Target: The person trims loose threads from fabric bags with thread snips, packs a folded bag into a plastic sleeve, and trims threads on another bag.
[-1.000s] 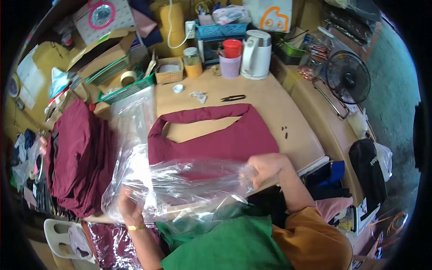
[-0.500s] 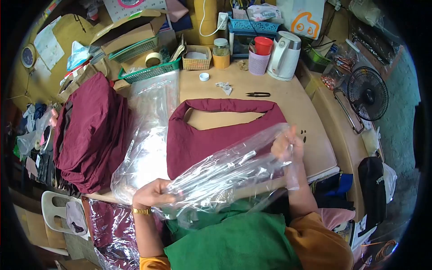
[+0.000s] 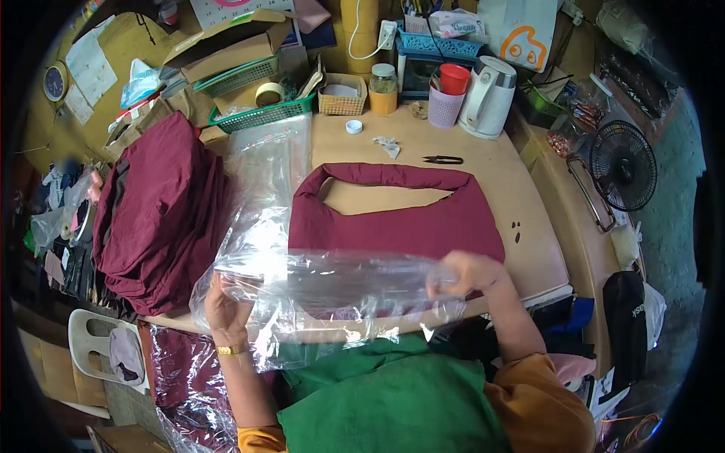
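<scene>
A clear plastic bag [image 3: 347, 275] is stretched crosswise over the near part of a maroon shoulder bag [image 3: 393, 230]. The shoulder bag lies flat on the table with its strap loop away from me. My left hand [image 3: 226, 308] grips the plastic at its left end, the fingertips partly behind the film. At the other end, my right hand [image 3: 470, 273] is closed on the plastic, slightly smeared by motion. More clear plastic bags [image 3: 260, 181] lie flat left of the shoulder bag.
A tall pile of maroon bags [image 3: 162, 219] stands at the left. Thread snips [image 3: 443, 159], a white cap [image 3: 353, 127] and a crumpled scrap [image 3: 387, 146] lie on the table [image 3: 521, 196]. Behind are a green basket [image 3: 260, 117], a jar [image 3: 383, 87] and a kettle [image 3: 489, 98]; a fan [image 3: 623, 164] stands right.
The plastic bag has gone from slanted to nearly level. My left hand has risen and turned upright; my right hand has come down and slightly left. The view has shifted a little.
</scene>
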